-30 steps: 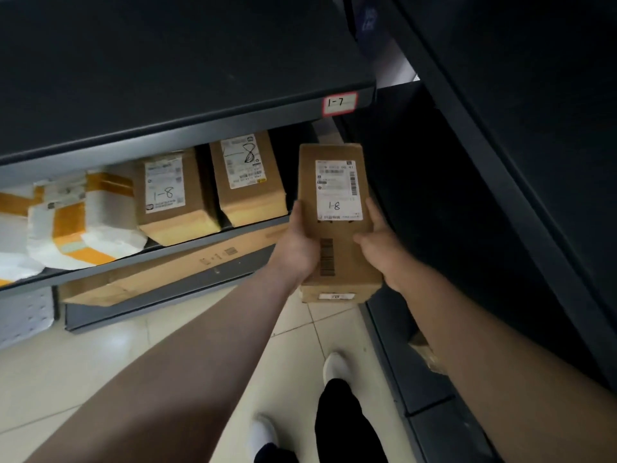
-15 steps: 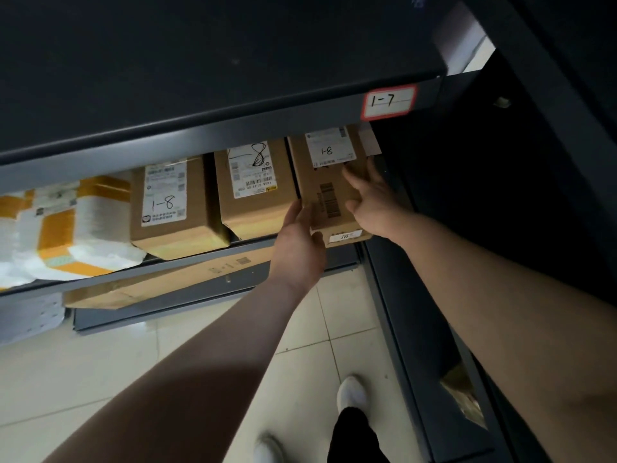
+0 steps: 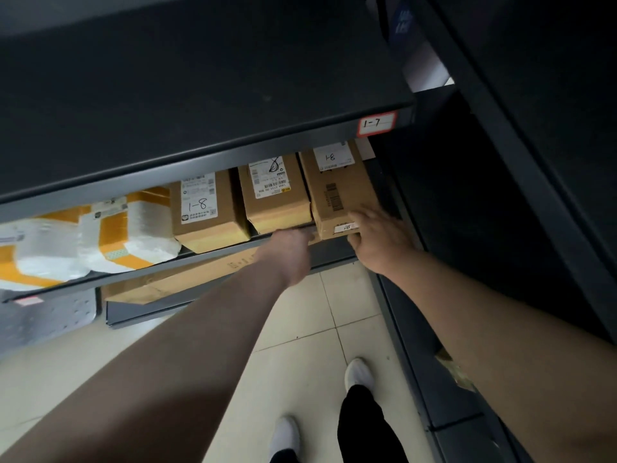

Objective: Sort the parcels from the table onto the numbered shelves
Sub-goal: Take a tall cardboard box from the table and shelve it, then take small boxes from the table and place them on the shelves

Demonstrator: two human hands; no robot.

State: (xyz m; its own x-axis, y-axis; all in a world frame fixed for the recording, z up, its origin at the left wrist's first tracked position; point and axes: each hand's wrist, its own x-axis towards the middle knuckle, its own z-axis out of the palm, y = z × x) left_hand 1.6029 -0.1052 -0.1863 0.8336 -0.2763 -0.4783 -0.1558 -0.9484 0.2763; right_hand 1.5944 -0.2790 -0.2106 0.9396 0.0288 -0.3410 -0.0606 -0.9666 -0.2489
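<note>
Parcel (image 3: 337, 192): lying eleven o'clock of right hand (image 3: 379, 243), long axis pointing twelve o'clock.
Right hand: clasping near corner.
Left hand (image 3: 290, 250): blurred, grip unclear.

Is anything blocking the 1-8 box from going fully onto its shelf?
Nothing visible. The box lies at the right end of the shelf, beside another box, with the right hand holding its front corner. The space behind it is hidden under the 1-7 shelf.
</note>
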